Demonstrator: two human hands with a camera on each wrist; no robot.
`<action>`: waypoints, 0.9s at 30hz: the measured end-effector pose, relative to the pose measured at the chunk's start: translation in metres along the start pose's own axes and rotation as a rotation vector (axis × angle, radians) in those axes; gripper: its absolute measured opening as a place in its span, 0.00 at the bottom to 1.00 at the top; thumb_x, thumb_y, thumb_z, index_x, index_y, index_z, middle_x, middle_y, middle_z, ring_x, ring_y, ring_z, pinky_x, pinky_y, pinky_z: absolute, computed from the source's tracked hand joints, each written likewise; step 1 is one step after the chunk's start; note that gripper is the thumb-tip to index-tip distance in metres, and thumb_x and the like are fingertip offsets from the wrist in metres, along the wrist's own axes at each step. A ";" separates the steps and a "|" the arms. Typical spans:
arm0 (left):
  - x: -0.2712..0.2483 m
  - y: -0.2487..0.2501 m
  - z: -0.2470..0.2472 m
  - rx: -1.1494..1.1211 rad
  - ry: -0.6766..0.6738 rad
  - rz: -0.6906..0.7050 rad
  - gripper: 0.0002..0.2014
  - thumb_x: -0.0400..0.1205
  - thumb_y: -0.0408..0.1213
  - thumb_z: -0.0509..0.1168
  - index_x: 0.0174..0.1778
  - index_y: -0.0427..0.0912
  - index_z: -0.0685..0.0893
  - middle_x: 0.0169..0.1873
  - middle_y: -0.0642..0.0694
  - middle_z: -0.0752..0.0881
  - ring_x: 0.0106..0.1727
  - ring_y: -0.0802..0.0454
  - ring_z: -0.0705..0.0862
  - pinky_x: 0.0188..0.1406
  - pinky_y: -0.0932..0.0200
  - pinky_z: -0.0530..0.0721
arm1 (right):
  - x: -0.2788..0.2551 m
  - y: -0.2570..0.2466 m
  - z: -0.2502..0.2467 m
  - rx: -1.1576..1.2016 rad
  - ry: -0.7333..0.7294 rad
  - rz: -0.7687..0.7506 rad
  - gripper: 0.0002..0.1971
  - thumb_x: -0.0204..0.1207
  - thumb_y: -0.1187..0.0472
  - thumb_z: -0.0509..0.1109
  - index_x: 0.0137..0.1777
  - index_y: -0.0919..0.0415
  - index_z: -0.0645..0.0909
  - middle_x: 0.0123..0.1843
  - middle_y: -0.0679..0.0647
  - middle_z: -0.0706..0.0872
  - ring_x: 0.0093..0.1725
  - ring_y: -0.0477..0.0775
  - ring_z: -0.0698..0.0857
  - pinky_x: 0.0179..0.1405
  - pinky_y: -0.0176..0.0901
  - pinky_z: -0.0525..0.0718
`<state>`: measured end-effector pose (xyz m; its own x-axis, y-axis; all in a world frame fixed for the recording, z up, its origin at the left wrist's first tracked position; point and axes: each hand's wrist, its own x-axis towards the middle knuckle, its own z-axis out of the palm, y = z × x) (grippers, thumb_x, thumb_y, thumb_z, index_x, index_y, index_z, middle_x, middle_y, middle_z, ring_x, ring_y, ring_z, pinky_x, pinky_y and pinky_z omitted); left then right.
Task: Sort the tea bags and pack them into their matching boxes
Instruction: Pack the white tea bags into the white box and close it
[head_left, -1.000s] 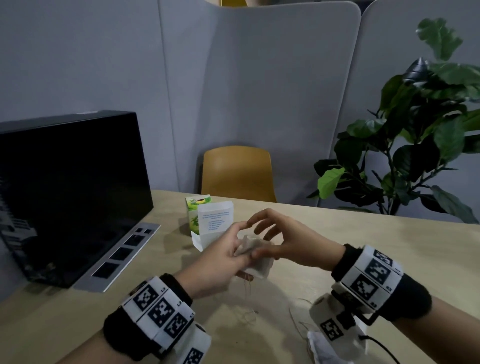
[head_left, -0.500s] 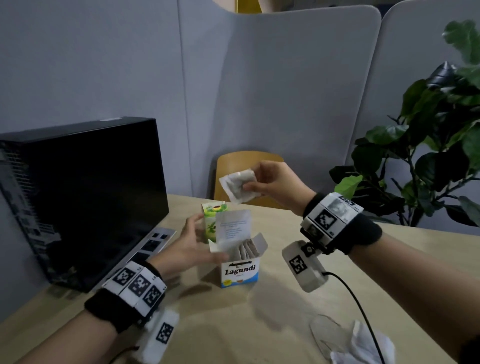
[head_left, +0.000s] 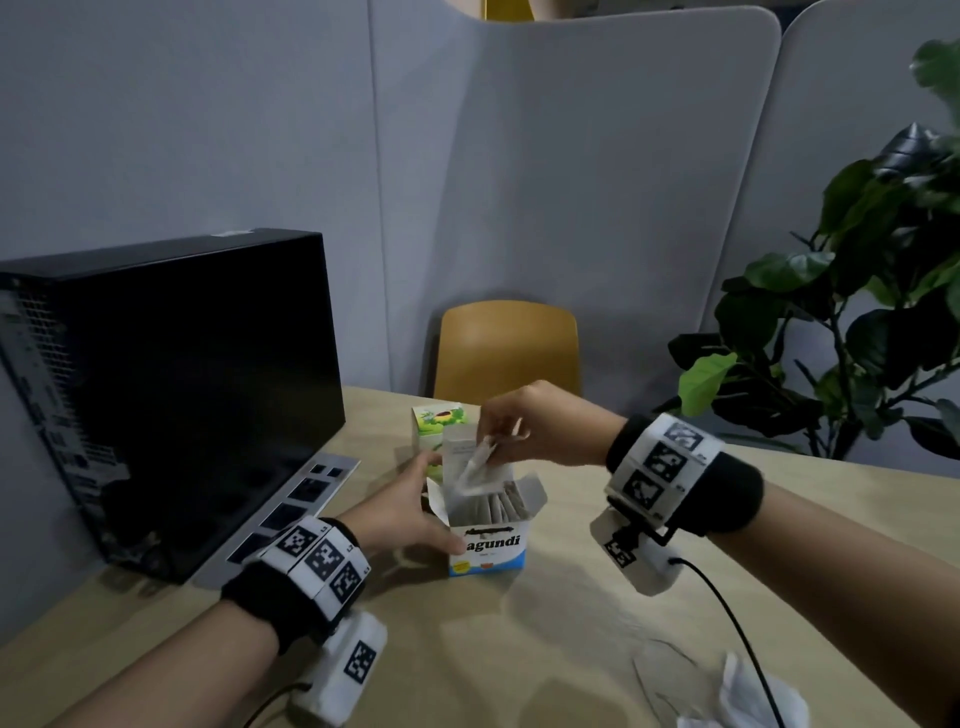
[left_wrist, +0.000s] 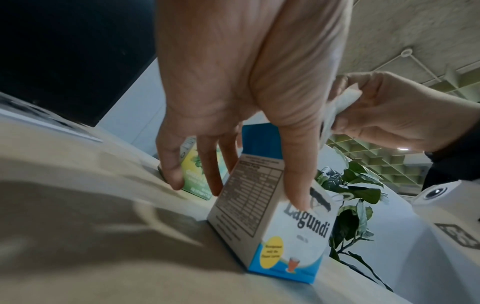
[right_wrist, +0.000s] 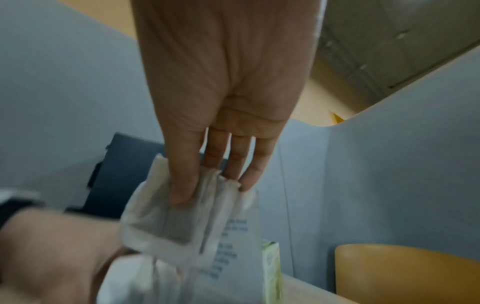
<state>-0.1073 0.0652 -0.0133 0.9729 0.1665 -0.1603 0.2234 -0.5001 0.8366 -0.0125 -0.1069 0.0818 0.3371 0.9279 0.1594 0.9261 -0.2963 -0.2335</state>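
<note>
Right fingers: thumb and fingertips (right_wrist: 182, 191) pinch a tea bag (head_left: 475, 462), hand arched above the open box.
Left hand (head_left: 400, 512): thumb on front, fingers behind, clasping the Lagundi box (head_left: 488, 535).
Far left: green tea box (head_left: 434, 423) on the table (head_left: 519, 649).

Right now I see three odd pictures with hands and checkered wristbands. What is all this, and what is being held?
There is no machine here: a person wears one camera on the head and one on each wrist. The wide picture is the head view; the two close ones look along each hand. On the wooden table stands an open Lagundi box with tea bags in it, a green box behind it, and a black computer case to the left. The left hand steadies the Lagundi box. The right hand pinches a tea bag above the box opening.
</note>
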 end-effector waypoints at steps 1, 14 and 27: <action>0.000 0.000 0.000 0.012 0.006 0.001 0.52 0.60 0.34 0.82 0.75 0.55 0.58 0.68 0.44 0.78 0.65 0.42 0.80 0.65 0.41 0.79 | 0.003 -0.004 0.005 -0.072 -0.028 -0.043 0.08 0.73 0.62 0.72 0.52 0.60 0.84 0.50 0.53 0.88 0.48 0.49 0.85 0.44 0.29 0.78; -0.002 0.004 -0.003 0.102 0.007 0.004 0.42 0.61 0.34 0.82 0.69 0.52 0.69 0.58 0.53 0.85 0.56 0.58 0.84 0.55 0.59 0.84 | 0.012 -0.005 0.047 -0.439 -0.171 -0.466 0.07 0.69 0.69 0.73 0.46 0.67 0.87 0.49 0.62 0.90 0.54 0.62 0.86 0.61 0.54 0.80; -0.005 0.006 -0.002 0.096 -0.002 -0.002 0.44 0.62 0.31 0.81 0.74 0.46 0.68 0.62 0.46 0.84 0.59 0.50 0.85 0.60 0.47 0.84 | 0.024 -0.011 0.050 -0.601 -0.441 -0.251 0.22 0.75 0.62 0.67 0.69 0.47 0.76 0.70 0.51 0.78 0.68 0.57 0.66 0.68 0.50 0.69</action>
<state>-0.1104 0.0629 -0.0061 0.9725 0.1662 -0.1633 0.2303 -0.5793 0.7819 -0.0230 -0.0702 0.0399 0.1239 0.9501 -0.2862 0.9410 -0.0211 0.3376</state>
